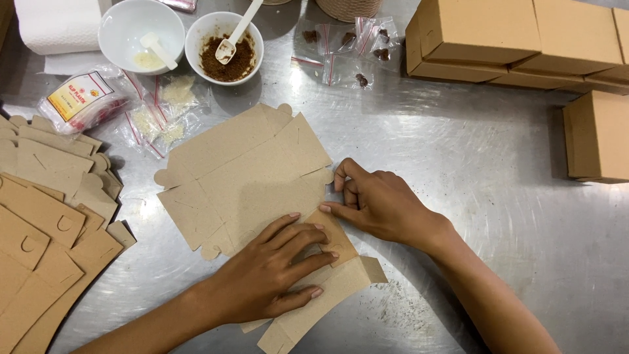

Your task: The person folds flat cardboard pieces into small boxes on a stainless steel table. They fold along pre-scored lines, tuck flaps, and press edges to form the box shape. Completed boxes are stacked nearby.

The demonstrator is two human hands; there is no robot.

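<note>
A flat die-cut cardboard box blank (242, 170) lies on the metal table (472, 164) in front of me. My left hand (272, 272) presses palm-down on its near part, fingers spread over a folded flap (335, 237). My right hand (373, 200) pinches the blank's right edge by a small tab, fingers curled on the cardboard.
A stack of more flat blanks (46, 223) sits at the left. Folded cardboard boxes (517, 39) stand at the back right. Two white bowls, one with brown powder (225, 47) and one near-empty (141, 33), small zip bags (157, 111), and a paper towel roll (56, 23) line the back.
</note>
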